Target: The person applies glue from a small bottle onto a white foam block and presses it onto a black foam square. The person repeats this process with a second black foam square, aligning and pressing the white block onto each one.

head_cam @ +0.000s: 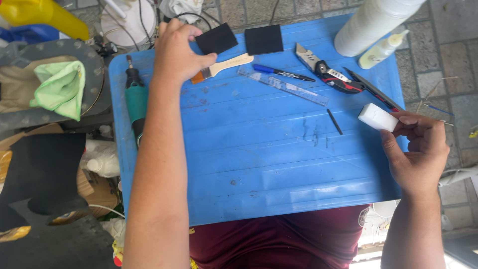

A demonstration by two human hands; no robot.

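My left hand point(177, 50) reaches to the far side of the blue plastic table point(259, 164) and pinches the edge of a black square piece point(216, 39). A second black square point(264, 39) lies just to its right. Under my left hand lies a small wooden-handled paintbrush point(226, 65). My right hand point(418, 149) is at the table's right edge, holding a white rectangular block point(377, 117) between thumb and fingers.
On the table lie a clear ruler point(283, 85), a blue marker point(281, 72), red-handled snips point(328, 72), a thin black stick point(334, 122) and a green rotary tool point(135, 102). A white roll point(371, 25) and squeeze bottle point(381, 50) stand far right. A green cloth point(62, 87) lies left.
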